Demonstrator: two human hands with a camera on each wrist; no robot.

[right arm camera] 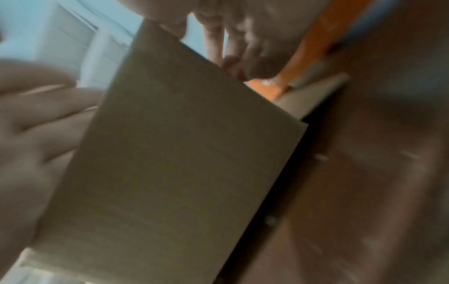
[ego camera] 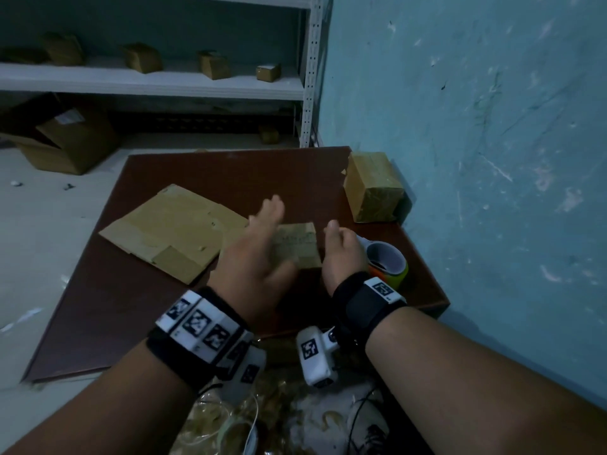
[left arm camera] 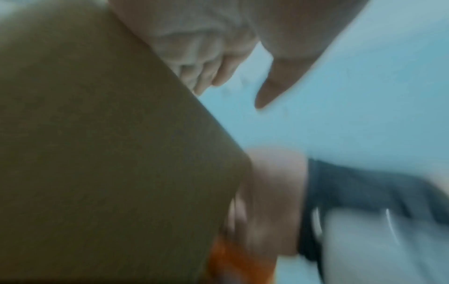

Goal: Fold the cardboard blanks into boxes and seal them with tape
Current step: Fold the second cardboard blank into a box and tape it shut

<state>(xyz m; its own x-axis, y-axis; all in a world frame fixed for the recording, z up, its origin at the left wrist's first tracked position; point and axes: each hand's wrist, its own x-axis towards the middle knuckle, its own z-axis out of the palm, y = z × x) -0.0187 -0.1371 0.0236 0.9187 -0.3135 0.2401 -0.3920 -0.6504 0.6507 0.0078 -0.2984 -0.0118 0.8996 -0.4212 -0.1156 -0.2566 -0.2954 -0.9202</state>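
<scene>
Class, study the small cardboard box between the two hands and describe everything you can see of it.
The small cardboard box is plain brown card, folded into a block with flat faces and sharp edges. It sits between both hands above the dark brown table: the left hand lies flat against one side, the right hand holds the other. The tape roll stands just right.

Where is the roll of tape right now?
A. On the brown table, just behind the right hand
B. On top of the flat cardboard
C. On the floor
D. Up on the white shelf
A: the roll of tape sits on the brown table, right beside the right hand, away from the flat cardboard.
</scene>
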